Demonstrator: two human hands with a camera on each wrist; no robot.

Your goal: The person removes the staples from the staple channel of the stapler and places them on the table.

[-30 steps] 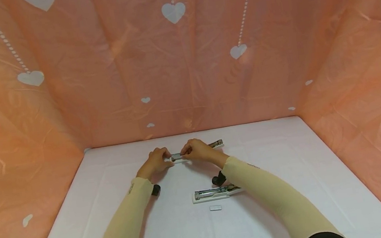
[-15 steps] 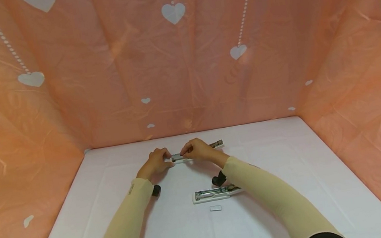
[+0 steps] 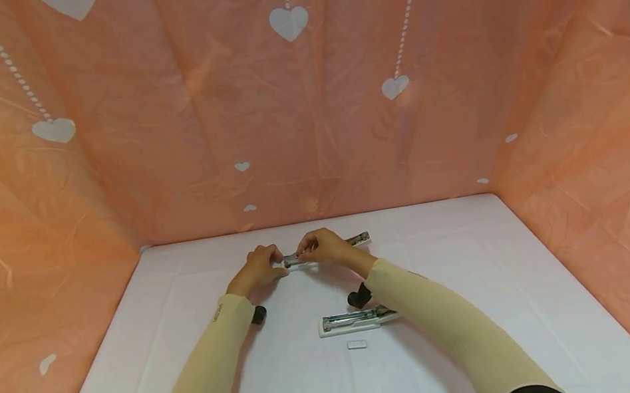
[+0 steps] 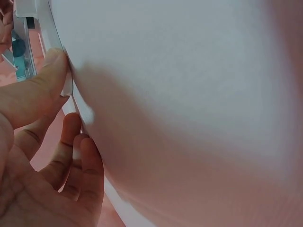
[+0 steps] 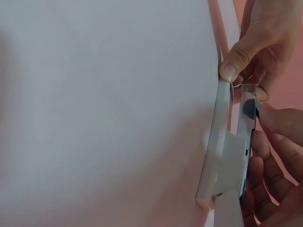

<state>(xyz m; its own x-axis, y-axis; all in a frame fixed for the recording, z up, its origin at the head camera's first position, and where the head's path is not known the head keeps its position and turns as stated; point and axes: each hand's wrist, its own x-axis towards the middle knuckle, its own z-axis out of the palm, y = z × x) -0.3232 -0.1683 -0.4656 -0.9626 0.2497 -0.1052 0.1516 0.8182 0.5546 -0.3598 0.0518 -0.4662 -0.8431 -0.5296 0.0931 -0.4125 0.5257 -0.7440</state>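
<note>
At the far side of the table, an opened white stapler [image 3: 301, 266] lies between both hands, its top arm folded back to the right. My left hand [image 3: 258, 268] pinches the stapler's front end, and the thumb [image 4: 54, 64] presses on the white base in the left wrist view. My right hand [image 3: 325, 247] reaches over the middle of the stapler. In the right wrist view its fingers [image 5: 262, 170] curl along the metal magazine [image 5: 244, 124]. A small dark piece shows at the right thumb tip; I cannot tell what it is.
Nearer on the white table [image 3: 293, 387], a second opened stapler [image 3: 349, 322] lies partly under the right forearm. A small strip of staples [image 3: 357, 344] sits just in front of it. Orange curtains [image 3: 305, 124] with hearts enclose the back and sides.
The right hand's fingertips have shifted very slightly left along the stapler. The left hand keeps its place, and the second stapler and the strip have not moved.
</note>
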